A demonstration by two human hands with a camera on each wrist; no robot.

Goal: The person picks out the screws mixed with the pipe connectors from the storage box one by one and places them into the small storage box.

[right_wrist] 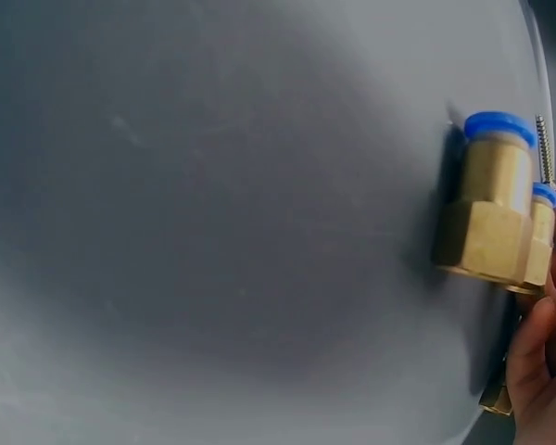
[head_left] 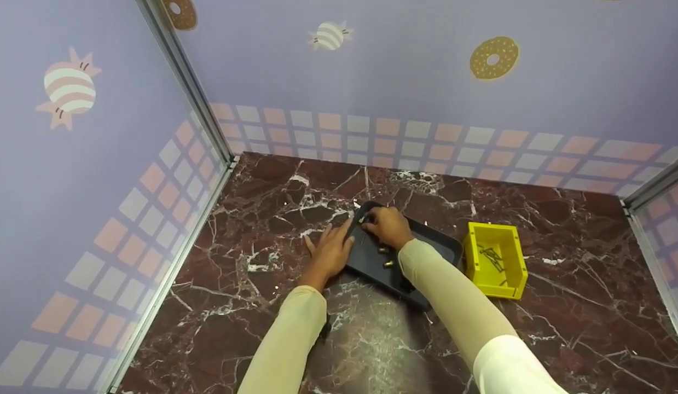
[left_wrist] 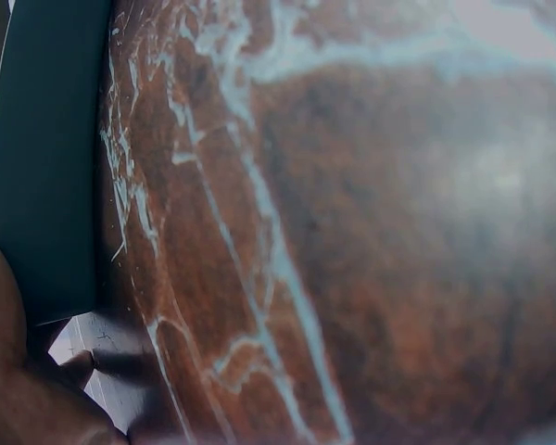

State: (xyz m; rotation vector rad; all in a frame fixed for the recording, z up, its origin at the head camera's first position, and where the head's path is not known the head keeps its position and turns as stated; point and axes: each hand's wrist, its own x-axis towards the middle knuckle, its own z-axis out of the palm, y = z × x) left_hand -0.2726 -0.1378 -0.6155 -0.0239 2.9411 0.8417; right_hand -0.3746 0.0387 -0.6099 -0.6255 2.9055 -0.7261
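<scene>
A dark grey tray (head_left: 421, 295) lies on the marbled surface. My left hand (head_left: 330, 251) rests at its left edge with fingers extended, and the left wrist view shows part of that hand (left_wrist: 18, 389) against the tray's outer wall (left_wrist: 51, 158). Inside the tray's far left corner, my right hand (head_left: 390, 227) has its fingers curled. A threaded screw (right_wrist: 542, 148) juts from beside those fingertips, its lower end hidden. Brass fittings with blue collars, one large (right_wrist: 489, 204) and one behind it (right_wrist: 540, 232), lie close by. Another brass piece (right_wrist: 496, 399) shows partly below the thumb.
Right of the tray stands a yellow bin (head_left: 494, 293) holding several thin screws (head_left: 492, 257). Patterned panels (head_left: 393, 82) wall in the back and sides. Reddish-brown marbled surface (head_left: 579, 328) extends around the tray and bin.
</scene>
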